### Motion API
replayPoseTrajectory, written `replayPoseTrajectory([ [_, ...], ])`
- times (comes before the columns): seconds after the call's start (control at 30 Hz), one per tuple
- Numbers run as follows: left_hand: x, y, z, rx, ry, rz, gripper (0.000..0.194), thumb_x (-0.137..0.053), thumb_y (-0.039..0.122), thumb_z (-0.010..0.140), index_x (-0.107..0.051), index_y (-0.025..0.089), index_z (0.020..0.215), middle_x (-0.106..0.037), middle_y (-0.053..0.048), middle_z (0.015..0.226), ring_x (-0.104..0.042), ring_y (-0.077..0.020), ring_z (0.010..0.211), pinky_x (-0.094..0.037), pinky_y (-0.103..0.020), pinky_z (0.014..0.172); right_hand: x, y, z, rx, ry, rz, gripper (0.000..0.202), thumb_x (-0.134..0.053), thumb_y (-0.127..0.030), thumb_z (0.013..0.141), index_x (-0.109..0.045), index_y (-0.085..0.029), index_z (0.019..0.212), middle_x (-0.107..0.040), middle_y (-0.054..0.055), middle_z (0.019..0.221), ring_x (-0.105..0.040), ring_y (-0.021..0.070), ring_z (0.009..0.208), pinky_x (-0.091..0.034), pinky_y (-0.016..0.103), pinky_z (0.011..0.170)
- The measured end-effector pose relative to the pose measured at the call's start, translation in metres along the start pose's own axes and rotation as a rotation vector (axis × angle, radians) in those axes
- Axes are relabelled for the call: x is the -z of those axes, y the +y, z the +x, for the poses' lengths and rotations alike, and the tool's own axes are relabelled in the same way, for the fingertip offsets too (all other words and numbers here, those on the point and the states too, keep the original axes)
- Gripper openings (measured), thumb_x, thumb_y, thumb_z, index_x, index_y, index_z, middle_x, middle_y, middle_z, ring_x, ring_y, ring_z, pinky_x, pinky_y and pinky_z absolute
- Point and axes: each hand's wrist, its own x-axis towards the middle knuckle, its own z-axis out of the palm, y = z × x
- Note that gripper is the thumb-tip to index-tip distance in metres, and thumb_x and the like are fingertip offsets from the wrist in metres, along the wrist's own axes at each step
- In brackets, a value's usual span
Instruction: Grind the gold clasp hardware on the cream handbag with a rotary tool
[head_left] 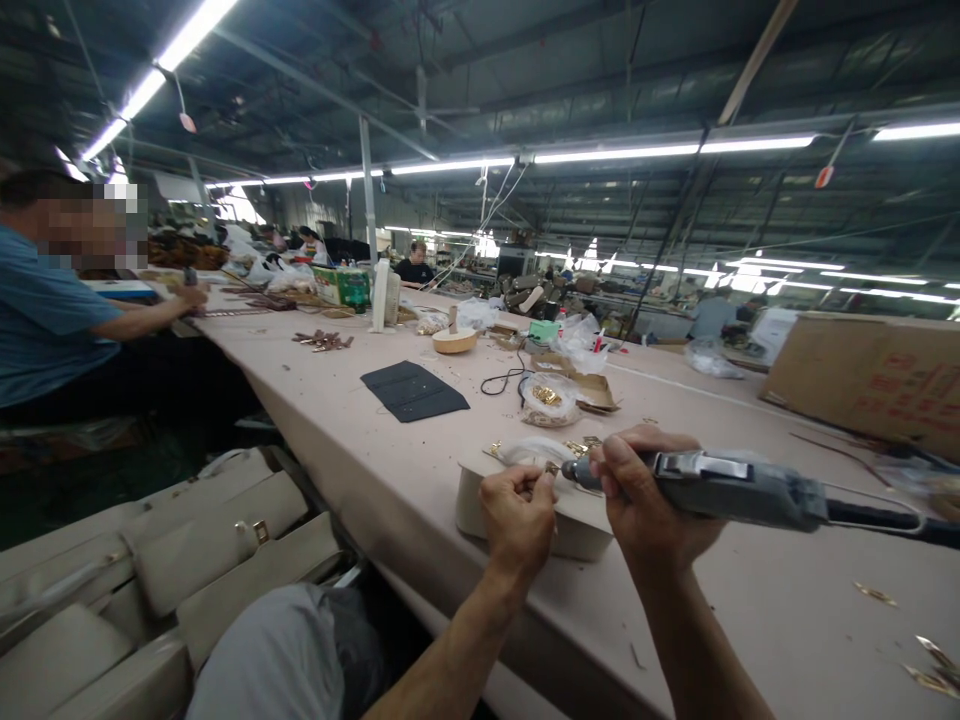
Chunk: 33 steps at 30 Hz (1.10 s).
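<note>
My right hand [651,500] is wrapped round a grey power screwdriver [739,488] with a silver lever and a dark cable at its rear. The tool lies nearly level, its tip pointing left. At that tip, my left hand [521,515] pinches a small gold-coloured metal fitting [553,468], mostly covered by the fingers. Beneath both hands is a cream bag [472,495] on the table, partly hidden by them. Several gold metal pieces [581,447] lie just behind it.
The long table [360,450] carries a black sheet [414,390], a plastic bag of gold hardware [547,398] and a cardboard box [870,380]. Loose gold pieces [934,670] lie at the right. Cream bags [202,540] are piled at lower left. A person [60,290] sits across the left corner.
</note>
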Motion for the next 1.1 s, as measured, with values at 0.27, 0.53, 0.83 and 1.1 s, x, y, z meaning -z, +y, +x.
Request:
replayPoseTrajectory([
  [0.27,-0.001,-0.005,0.004,-0.029,-0.036,-0.059,0.024,-0.067,0.034,0.085,-0.073,0.011,0.079,-0.067,-0.005,0.066,-0.055,-0.013,0.037,-0.041,-0.018,0.034,0.004,-0.006,0.019,-0.06,-0.073,0.109,0.013,-0.079,-0.014,0.08,-0.066,-0.016,0.082,-0.061,0.0,0.067,-0.057,0.0144,0.054,-0.045,0.028,0.051],
  [0.53,0.006,-0.014,0.008,-0.171,-0.051,0.029,0.022,-0.069,0.031,0.092,-0.076,0.014,0.104,-0.073,-0.008,0.079,-0.072,-0.0196,0.064,-0.055,-0.021,0.056,0.083,-0.015,0.072,-0.303,0.34,0.354,0.016,-0.068,-0.014,0.072,-0.056,-0.016,0.063,-0.044,0.0,0.069,-0.034,0.0068,0.052,-0.043,0.029,0.05],
  [0.83,0.002,-0.019,0.021,-0.504,0.069,0.456,0.023,-0.055,0.026,0.103,-0.074,0.016,0.098,-0.071,-0.009,0.075,-0.071,-0.0223,0.072,-0.051,-0.027,0.074,0.216,0.033,0.067,-0.475,0.602,0.316,0.018,-0.071,-0.012,0.069,-0.057,-0.023,0.064,-0.046,0.002,0.072,-0.037,0.0086,0.048,-0.042,0.037,0.041],
  [1.1,0.012,-0.019,0.05,-0.614,-0.043,0.55,0.025,-0.064,0.038,0.1,-0.075,0.016,0.103,-0.073,-0.006,0.084,-0.07,-0.0204,0.073,-0.052,-0.025,0.072,0.291,0.066,0.047,-0.654,0.721,0.233,0.019,-0.066,-0.007,0.068,-0.052,-0.018,0.077,-0.052,-0.004,0.071,-0.042,0.0052,0.046,-0.048,0.021,0.046],
])
